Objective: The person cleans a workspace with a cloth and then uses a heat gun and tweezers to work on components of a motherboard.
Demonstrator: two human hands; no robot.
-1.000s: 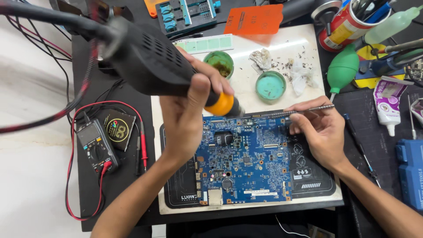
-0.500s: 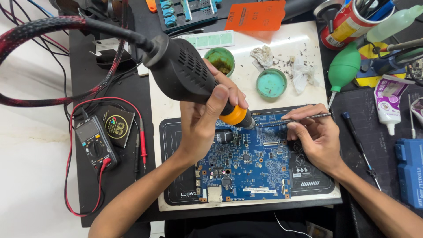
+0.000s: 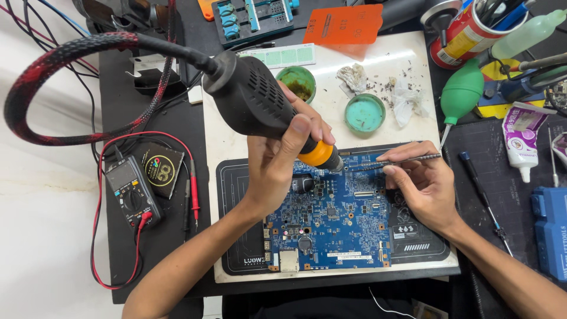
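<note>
Head view: the left hand (image 3: 277,162) grips a black hot-air handpiece with an orange collar (image 3: 260,109), its metal nozzle angled down at the upper edge of the blue printed circuit board (image 3: 331,221). The right hand (image 3: 422,186) pinches thin metal tweezers (image 3: 396,161), tips just beside the nozzle. The board lies flat on a black work mat (image 3: 233,195). 1 black multimeter with red leads (image 3: 130,192) rests to the left.

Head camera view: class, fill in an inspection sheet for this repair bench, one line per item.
Surface: white board on dark bench.
Job's things: blue circuit board on black mat; hot-air handpiece; tweezers.
Clutter: multimeter, two green tins, green blower bulb, glue tube, tool can.
Grippers: left hand grips handpiece; right hand holds tweezers.
Cables: braided red-black hose, red meter leads.
Surroundings: nothing seen.
</note>
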